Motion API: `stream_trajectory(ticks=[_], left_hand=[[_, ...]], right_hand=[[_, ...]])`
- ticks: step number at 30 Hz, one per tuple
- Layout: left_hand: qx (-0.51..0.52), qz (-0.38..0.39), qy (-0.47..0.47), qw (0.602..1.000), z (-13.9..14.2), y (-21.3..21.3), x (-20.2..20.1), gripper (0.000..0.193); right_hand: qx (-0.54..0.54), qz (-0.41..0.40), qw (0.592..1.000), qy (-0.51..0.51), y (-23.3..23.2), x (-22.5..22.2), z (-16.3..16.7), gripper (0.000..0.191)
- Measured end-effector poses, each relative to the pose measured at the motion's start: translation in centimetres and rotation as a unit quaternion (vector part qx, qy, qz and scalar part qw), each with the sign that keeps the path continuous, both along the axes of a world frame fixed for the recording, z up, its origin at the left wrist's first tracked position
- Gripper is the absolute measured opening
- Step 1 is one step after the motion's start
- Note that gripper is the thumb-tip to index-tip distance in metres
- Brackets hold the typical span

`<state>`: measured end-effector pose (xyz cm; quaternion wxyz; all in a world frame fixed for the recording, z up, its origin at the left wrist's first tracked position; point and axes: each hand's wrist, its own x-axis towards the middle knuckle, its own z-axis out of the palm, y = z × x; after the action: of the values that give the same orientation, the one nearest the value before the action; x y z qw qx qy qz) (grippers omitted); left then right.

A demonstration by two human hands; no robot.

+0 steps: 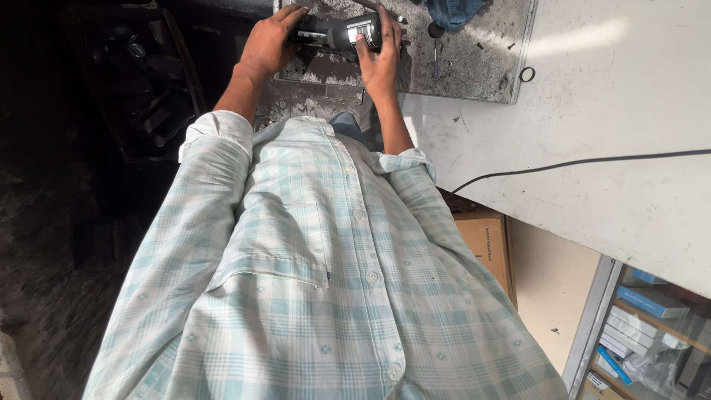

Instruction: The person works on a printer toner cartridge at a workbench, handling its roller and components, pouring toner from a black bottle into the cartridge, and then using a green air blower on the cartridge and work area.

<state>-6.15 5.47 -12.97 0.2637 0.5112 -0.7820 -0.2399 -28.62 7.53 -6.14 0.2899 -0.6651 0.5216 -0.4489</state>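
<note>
Checked shirt (311, 281) filling the view; beyond it, left hand (268, 41) and right hand (379, 59) are both gripping a dark power tool (342, 33) on the grimy metal plate (459, 67) — steady, even pressure looks wise.

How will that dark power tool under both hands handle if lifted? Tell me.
The power tool is probably rigid and fairly heavy for its size: a chunky motor-like body. Its rounded barrel might roll if freed; the left hand and right hand steady it on the metal plate.
</note>
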Motion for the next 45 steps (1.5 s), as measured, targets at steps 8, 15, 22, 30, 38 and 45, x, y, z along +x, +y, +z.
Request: stream_trajectory(ticks=[8, 15, 22, 30, 38, 45], left_hand=[[-0.007, -0.013, 0.022, 1.000, 0.3, -0.1, 0.6, 0.079], [-0.004, -0.008, 0.015, 1.000, 0.1, -0.1, 0.5, 0.080], [0.017, -0.002, 0.008, 1.000, 0.2, -0.3, 0.4, 0.082], [0.006, 0.001, 0.009, 1.000, 0.2, -0.1, 0.4, 0.080], [-0.001, 0.005, 0.005, 1.000, 0.1, -0.5, 0.4, 0.077], [0.015, 0.003, 0.016, 1.000, -0.5, -0.1, 0.6, 0.077]], right_hand=[[-0.046, 0.083, 0.976, 0.197, -1.1, 1.3, 1.4, 0.073], [-0.025, 0.095, 0.972, 0.216, -1.4, 1.5, 1.2, 0.074], [-0.046, 0.094, 0.967, 0.231, -1.6, 1.5, 1.0, 0.075], [-0.019, 0.089, 0.973, 0.211, -1.8, 2.3, 1.4, 0.071], [0.017, -0.005, 1.000, -0.017, -1.7, 0.2, 0.7, 0.066], [0.264, -0.054, 0.745, -0.611, 1.3, -7.3, -0.9, 0.064]])
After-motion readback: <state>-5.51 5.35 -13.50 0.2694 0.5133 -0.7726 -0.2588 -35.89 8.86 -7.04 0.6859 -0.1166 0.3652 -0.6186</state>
